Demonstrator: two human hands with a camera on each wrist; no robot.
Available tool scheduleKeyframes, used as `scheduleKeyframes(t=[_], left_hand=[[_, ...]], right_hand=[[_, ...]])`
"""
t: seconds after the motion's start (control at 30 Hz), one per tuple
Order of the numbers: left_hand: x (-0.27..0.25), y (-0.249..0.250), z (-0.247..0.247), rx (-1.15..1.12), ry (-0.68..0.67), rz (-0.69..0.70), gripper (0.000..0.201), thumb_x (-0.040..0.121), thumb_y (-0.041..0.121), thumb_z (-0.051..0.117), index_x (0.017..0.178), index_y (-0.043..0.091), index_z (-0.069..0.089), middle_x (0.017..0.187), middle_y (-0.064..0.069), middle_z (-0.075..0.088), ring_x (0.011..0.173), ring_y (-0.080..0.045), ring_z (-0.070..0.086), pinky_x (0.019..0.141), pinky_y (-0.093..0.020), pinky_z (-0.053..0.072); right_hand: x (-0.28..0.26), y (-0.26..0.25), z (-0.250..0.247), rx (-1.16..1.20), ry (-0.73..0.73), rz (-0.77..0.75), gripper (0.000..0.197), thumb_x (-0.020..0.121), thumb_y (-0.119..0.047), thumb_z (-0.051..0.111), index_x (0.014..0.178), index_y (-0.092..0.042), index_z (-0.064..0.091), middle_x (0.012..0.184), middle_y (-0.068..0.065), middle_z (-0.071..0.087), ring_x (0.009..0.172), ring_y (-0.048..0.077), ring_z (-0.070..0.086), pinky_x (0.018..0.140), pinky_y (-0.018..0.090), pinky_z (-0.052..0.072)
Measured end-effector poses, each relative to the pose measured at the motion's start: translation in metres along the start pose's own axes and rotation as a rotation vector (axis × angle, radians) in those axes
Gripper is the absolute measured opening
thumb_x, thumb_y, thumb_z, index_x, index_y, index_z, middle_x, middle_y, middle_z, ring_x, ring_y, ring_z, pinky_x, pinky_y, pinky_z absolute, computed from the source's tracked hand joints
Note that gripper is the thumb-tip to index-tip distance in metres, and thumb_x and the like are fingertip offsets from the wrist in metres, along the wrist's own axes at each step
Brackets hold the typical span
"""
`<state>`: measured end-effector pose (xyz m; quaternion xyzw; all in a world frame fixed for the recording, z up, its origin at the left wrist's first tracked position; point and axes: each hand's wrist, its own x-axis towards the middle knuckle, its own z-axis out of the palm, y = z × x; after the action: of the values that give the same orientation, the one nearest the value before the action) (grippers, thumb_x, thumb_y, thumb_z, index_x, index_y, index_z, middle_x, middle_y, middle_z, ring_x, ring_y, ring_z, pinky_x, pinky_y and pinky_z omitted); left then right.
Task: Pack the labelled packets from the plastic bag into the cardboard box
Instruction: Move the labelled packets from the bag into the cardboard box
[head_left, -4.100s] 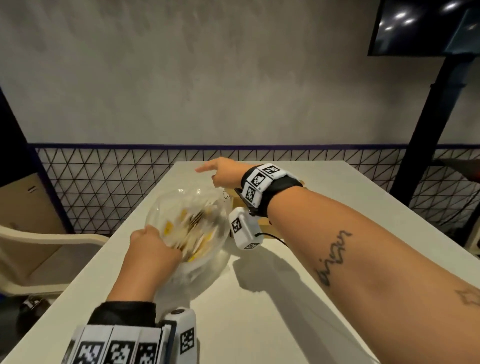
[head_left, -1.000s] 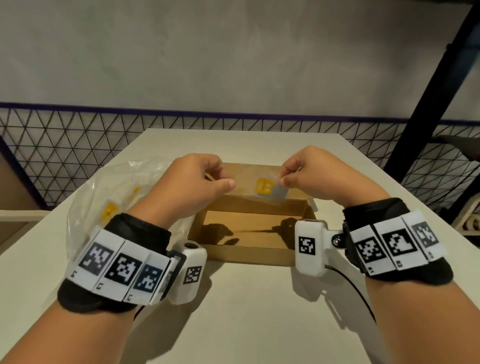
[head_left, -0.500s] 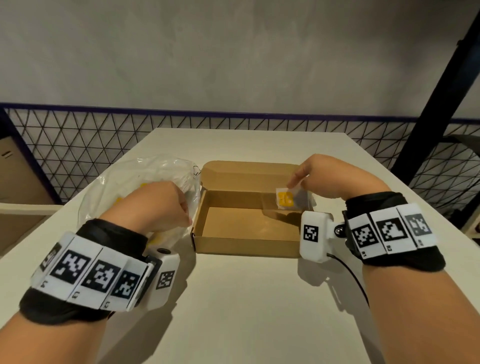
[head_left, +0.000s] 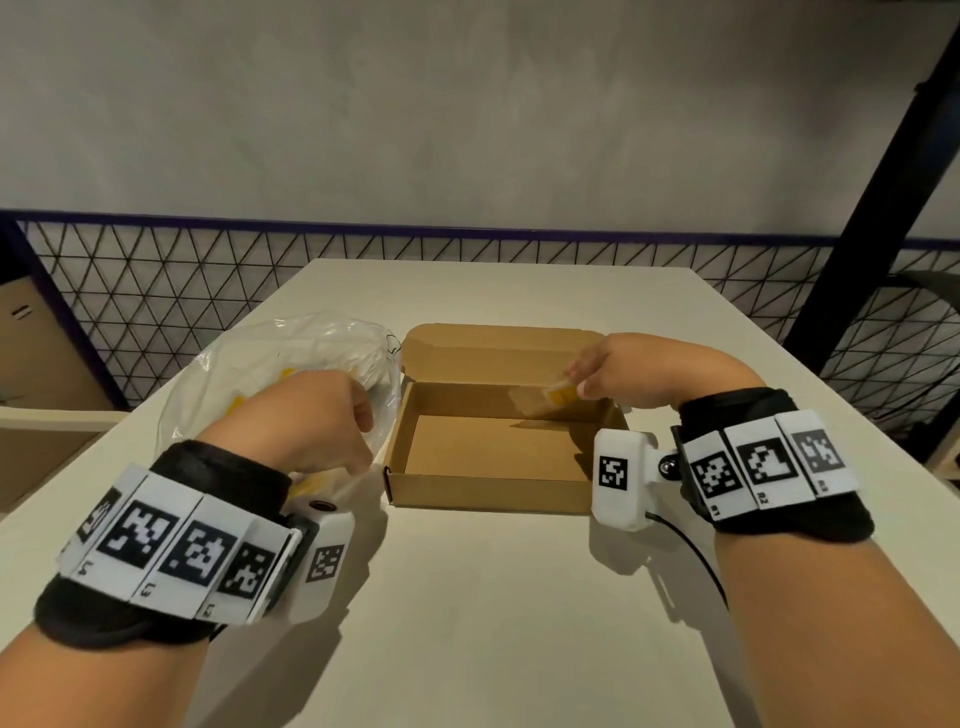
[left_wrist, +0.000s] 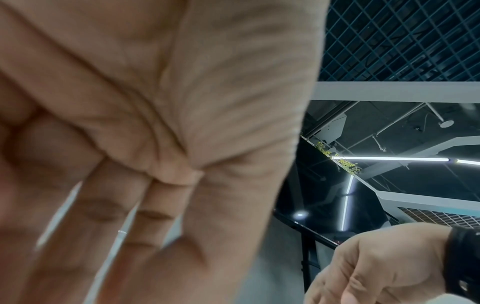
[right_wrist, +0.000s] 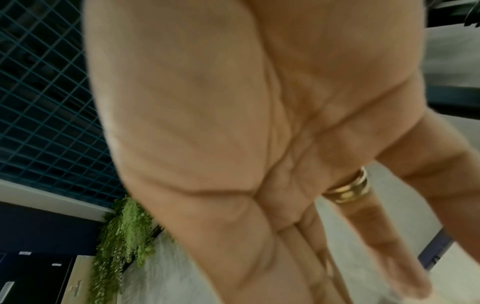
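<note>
Right hand (head_left: 623, 375) pinches a packet (head_left: 562, 393) over the box (head_left: 493, 488); left hand (head_left: 317, 415), fingers curled, clutches the plastic bag (head_left: 249, 364).

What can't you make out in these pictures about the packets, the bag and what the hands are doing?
- Packet in the right hand, head view: blurred, its label unreadable.
- Plastic bag: the left hand and cloudy film hide its packet count.
- Left wrist view: palm fills the frame; whether the fingers grip anything is unclear.
- Right wrist view: blurred palm; the packet is out of sight.
- Cardboard box: its near wall hides the front floor strip.
</note>
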<state>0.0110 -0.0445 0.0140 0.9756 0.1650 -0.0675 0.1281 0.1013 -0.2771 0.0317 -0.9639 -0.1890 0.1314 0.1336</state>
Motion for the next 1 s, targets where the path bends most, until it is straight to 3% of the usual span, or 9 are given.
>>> scheduleKeyframes(t=[0.07, 0.13, 0.23, 0.37, 0.43, 0.63, 0.83, 1.0], left_hand=[[0.000, -0.001, -0.001, -0.013, -0.002, -0.005, 0.042, 0.065, 0.018, 0.078, 0.103, 0.025, 0.061, 0.083, 0.008, 0.058, 0.083, -0.014, 0.055, 0.063, -0.022, 0.041], [-0.001, -0.002, 0.000, -0.023, -0.096, -0.024, 0.053, 0.060, 0.030, 0.085, 0.105, 0.028, 0.057, 0.095, 0.007, 0.060, 0.091, -0.016, 0.057, 0.074, -0.027, 0.046], [-0.002, -0.002, 0.002, -0.005, -0.137, -0.027, 0.058, 0.057, 0.033, 0.086, 0.105, 0.030, 0.054, 0.099, 0.007, 0.058, 0.092, -0.016, 0.056, 0.073, -0.027, 0.046], [-0.002, -0.001, 0.003, 0.024, 0.018, 0.042, 0.032, 0.072, 0.008, 0.068, 0.095, 0.027, 0.058, 0.084, 0.009, 0.057, 0.083, -0.014, 0.055, 0.057, -0.019, 0.037], [-0.001, -0.001, 0.002, 0.003, 0.095, 0.065, 0.031, 0.075, -0.001, 0.058, 0.089, 0.027, 0.059, 0.078, 0.010, 0.054, 0.081, -0.015, 0.053, 0.058, -0.019, 0.036], [-0.001, -0.004, -0.011, -0.119, 0.222, 0.127, 0.032, 0.080, 0.000, 0.054, 0.070, 0.031, 0.055, 0.078, 0.006, 0.059, 0.079, -0.018, 0.056, 0.060, -0.024, 0.037], [-0.002, 0.000, -0.021, -0.346, 0.336, 0.222, 0.029, 0.088, -0.001, 0.050, 0.081, 0.027, 0.052, 0.084, 0.004, 0.061, 0.068, -0.007, 0.054, 0.054, -0.018, 0.033], [-0.004, 0.006, -0.021, -0.551, 0.381, 0.303, 0.036, 0.086, -0.007, 0.052, 0.078, 0.028, 0.052, 0.088, 0.004, 0.060, 0.081, -0.014, 0.065, 0.060, -0.017, 0.043]], right_hand=[[0.000, -0.001, 0.000, 0.011, 0.001, 0.000, 0.030, 0.095, -0.018, 0.047, 0.120, -0.011, 0.061, 0.131, 0.006, 0.054, 0.116, 0.024, 0.049, 0.100, 0.035, 0.040], [0.000, -0.003, 0.000, 0.040, 0.014, -0.018, 0.031, 0.095, -0.021, 0.048, 0.123, -0.014, 0.058, 0.134, 0.003, 0.052, 0.119, 0.022, 0.047, 0.104, 0.038, 0.038], [0.000, -0.005, 0.000, 0.072, 0.021, -0.020, 0.031, 0.094, -0.022, 0.049, 0.123, -0.016, 0.058, 0.133, 0.001, 0.051, 0.118, 0.020, 0.047, 0.103, 0.038, 0.037], [-0.001, -0.005, 0.005, 0.006, -0.032, 0.060, 0.033, 0.095, -0.026, 0.047, 0.123, -0.012, 0.058, 0.129, 0.006, 0.054, 0.116, 0.022, 0.050, 0.093, 0.031, 0.036], [0.000, -0.004, 0.005, -0.037, -0.047, 0.106, 0.036, 0.096, -0.028, 0.046, 0.127, -0.010, 0.054, 0.133, 0.007, 0.052, 0.120, 0.024, 0.047, 0.097, 0.032, 0.035], [0.003, -0.002, 0.005, -0.057, -0.036, 0.165, 0.039, 0.095, -0.030, 0.048, 0.128, -0.009, 0.053, 0.131, 0.010, 0.053, 0.120, 0.026, 0.048, 0.097, 0.033, 0.037], [0.009, 0.001, 0.007, -0.058, -0.022, 0.167, 0.041, 0.094, -0.030, 0.050, 0.128, -0.008, 0.052, 0.136, 0.008, 0.050, 0.123, 0.026, 0.046, 0.100, 0.034, 0.036], [0.008, 0.000, 0.007, -0.065, -0.022, 0.149, 0.039, 0.096, -0.034, 0.046, 0.124, -0.009, 0.056, 0.134, 0.007, 0.052, 0.121, 0.025, 0.048, 0.096, 0.033, 0.036]])
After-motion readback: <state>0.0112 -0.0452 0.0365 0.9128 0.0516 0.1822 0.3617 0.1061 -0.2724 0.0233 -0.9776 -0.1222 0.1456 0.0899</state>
